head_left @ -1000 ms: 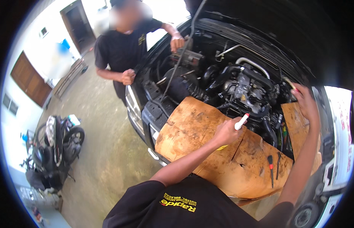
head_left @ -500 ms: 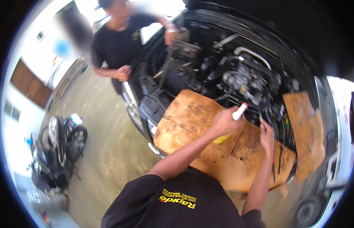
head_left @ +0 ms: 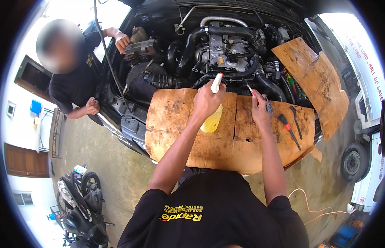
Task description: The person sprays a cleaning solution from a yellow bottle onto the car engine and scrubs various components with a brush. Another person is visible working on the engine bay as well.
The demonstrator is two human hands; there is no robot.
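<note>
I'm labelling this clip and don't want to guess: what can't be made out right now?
All in the head view:
Spray bottle: its neck, hidden by the left hand.
Slim tool: its held end, hidden by the right hand.
Co-worker's head: blurred.
White vehicle: its outer part, cut off by the dark rim.
</note>
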